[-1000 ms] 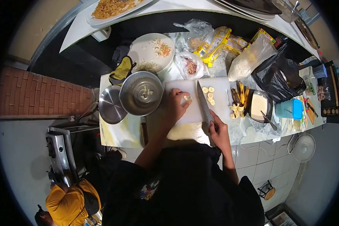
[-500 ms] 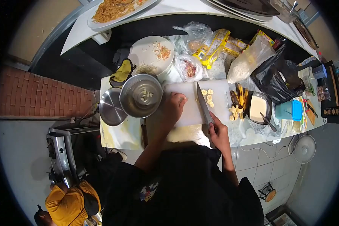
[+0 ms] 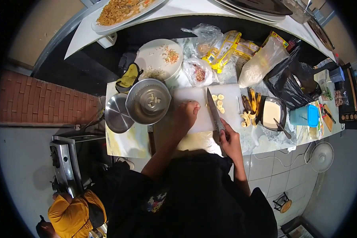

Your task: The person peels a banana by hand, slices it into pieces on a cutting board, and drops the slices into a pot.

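Observation:
My right hand (image 3: 230, 139) is closed on the handle of a large knife (image 3: 214, 110), whose blade points away from me across the white cutting board (image 3: 233, 92). Round pale slices (image 3: 220, 103) lie just right of the blade. My left hand (image 3: 189, 111) is over the board's left side with its fingers curled together; whatever they hold, if anything, is hidden. Left of it stands a metal pot (image 3: 137, 105) with a few pale pieces inside.
Left of the pot lies a metal lid (image 3: 117, 115); behind it, a white plate (image 3: 146, 51). Plastic bags (image 3: 261, 65) fill the back. A bowl of batter (image 3: 271, 113) and peels (image 3: 248, 118) are at right. A person in orange (image 3: 73, 214) is at lower left.
My left hand has turned slightly and its fingers have curled in more. My right hand and the knife have barely moved.

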A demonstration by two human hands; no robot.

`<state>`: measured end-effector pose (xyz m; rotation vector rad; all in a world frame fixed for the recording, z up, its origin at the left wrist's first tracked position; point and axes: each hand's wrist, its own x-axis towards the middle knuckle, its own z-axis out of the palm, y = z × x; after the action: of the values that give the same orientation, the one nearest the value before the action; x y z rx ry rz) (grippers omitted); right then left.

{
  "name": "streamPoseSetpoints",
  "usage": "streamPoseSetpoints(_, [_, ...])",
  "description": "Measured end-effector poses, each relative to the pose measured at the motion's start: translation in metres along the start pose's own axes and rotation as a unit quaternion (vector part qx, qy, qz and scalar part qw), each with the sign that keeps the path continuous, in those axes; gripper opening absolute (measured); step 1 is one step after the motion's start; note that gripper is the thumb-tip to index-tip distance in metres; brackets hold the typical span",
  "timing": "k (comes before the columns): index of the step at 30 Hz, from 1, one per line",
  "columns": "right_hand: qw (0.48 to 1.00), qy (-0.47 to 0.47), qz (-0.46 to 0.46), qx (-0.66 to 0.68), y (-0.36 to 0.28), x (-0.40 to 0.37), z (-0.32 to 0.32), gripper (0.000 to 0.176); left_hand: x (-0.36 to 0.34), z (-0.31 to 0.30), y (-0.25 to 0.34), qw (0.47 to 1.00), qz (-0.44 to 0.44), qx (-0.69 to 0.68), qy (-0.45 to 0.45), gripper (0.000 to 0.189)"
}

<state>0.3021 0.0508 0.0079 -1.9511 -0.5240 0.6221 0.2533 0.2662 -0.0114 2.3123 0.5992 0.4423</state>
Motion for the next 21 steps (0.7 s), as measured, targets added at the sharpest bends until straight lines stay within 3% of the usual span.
streamPoseSetpoints(3, [0.999,0.012,-0.034,-0.003,0.001,0.000,0.000,0.047,0.009,0.008,-0.005,0.998,0.056,0.003,0.037,0.007])
streamPoseSetpoints(6, [1.000,0.000,-0.002,0.007,-0.002,-0.001,-0.001,0.047,0.022,0.020,-0.025,0.996,0.083,-0.010,0.036,0.006])
streamPoseSetpoints(8, [1.000,0.003,-0.014,-0.001,0.003,0.000,0.000,0.047,0.033,0.031,-0.051,0.980,0.199,0.002,0.017,0.010])
streamPoseSetpoints(9, [1.000,0.007,-0.026,-0.010,0.004,0.001,-0.001,0.047,0.036,0.024,-0.051,0.980,0.199,0.003,0.018,0.010])
streamPoseSetpoints(11, [1.000,0.006,-0.015,-0.001,0.002,0.001,-0.001,0.047,0.040,0.012,-0.051,0.975,0.193,-0.056,-0.098,0.020])
streamPoseSetpoints(15, [0.999,0.021,-0.033,0.004,0.003,0.000,0.000,0.047,0.047,0.011,-0.051,0.961,0.251,-0.046,-0.108,0.016])
streamPoseSetpoints(17, [1.000,0.018,-0.025,-0.003,0.002,0.000,-0.001,0.048,0.050,0.014,-0.055,0.949,0.273,-0.032,-0.153,0.014])
streamPoseSetpoints(18, [1.000,0.015,-0.018,-0.010,0.001,0.000,-0.001,0.048,0.053,0.016,-0.056,0.949,0.273,-0.032,-0.153,0.014])
streamPoseSetpoints(20, [1.000,0.010,-0.009,-0.015,0.000,0.000,-0.002,0.048,0.057,0.020,-0.058,0.948,0.133,-0.130,-0.257,0.013])
streamPoseSetpoints(21, [1.000,0.004,0.001,-0.019,0.000,0.000,-0.002,0.048,0.055,0.023,-0.060,0.948,0.133,-0.130,-0.257,0.013])
